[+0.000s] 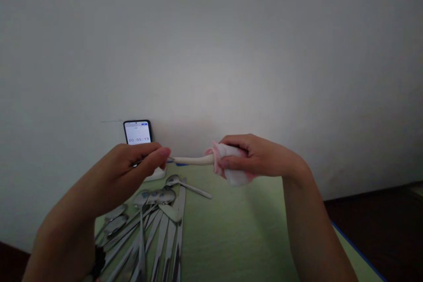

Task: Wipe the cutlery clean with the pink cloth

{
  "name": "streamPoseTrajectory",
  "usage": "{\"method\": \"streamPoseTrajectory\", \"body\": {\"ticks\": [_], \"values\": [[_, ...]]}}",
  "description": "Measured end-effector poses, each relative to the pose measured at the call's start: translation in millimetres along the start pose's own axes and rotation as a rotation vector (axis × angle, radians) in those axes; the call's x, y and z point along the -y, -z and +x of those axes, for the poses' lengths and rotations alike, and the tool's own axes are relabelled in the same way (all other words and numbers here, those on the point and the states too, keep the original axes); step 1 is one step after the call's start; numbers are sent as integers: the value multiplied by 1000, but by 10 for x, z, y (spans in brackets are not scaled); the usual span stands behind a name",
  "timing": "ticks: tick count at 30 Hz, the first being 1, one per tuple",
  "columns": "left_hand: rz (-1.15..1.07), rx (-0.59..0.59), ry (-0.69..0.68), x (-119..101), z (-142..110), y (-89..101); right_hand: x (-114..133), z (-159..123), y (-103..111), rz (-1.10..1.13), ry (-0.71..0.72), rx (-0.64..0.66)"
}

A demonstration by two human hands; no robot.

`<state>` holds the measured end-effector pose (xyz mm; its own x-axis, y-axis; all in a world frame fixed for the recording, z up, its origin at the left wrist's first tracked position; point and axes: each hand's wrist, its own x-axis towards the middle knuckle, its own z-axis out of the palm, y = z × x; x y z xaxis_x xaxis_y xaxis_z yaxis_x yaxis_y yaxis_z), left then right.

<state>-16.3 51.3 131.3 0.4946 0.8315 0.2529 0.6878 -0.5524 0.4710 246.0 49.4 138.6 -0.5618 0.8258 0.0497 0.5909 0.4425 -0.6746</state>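
Observation:
My left hand pinches one end of a long pale utensil held level above the table. My right hand is closed around a pink and white cloth that wraps the utensil's other end. Both hands hover over a light green table. Below my left hand lies a heap of metal spoons and knives, their handles fanned toward me. One spoon lies apart, just under the utensil.
A phone leans upright against the white wall behind my left hand, its screen showing a running timer. The table's right edge has a blue border, with dark floor beyond it.

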Motion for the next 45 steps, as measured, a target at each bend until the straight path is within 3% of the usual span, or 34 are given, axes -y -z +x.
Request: {"method": "streamPoseTrajectory", "body": {"ticks": [5,9,12,18,26,31,36,40,45], "values": [[-53,16,39,-50,-6,-34,19,-17,16,7,23,-2],[-116,183,14,-138,41,-100,55,-17,31,-2,31,177],[-83,233,-26,-246,82,-160,130,12,-2,25,19,274],[48,212,-66,-392,123,-218,260,116,-103,-49,17,328],[88,224,-40,-390,135,-210,191,153,-135,-64,44,279],[81,233,-59,-376,145,-217,142,185,-123,17,10,314],[49,268,-45,-257,142,-203,46,159,-45,-3,-7,313],[58,230,-52,-135,123,-167,-50,87,49,-75,-20,286],[111,213,-14,-146,121,-160,-55,52,74,-62,-53,291]]}}
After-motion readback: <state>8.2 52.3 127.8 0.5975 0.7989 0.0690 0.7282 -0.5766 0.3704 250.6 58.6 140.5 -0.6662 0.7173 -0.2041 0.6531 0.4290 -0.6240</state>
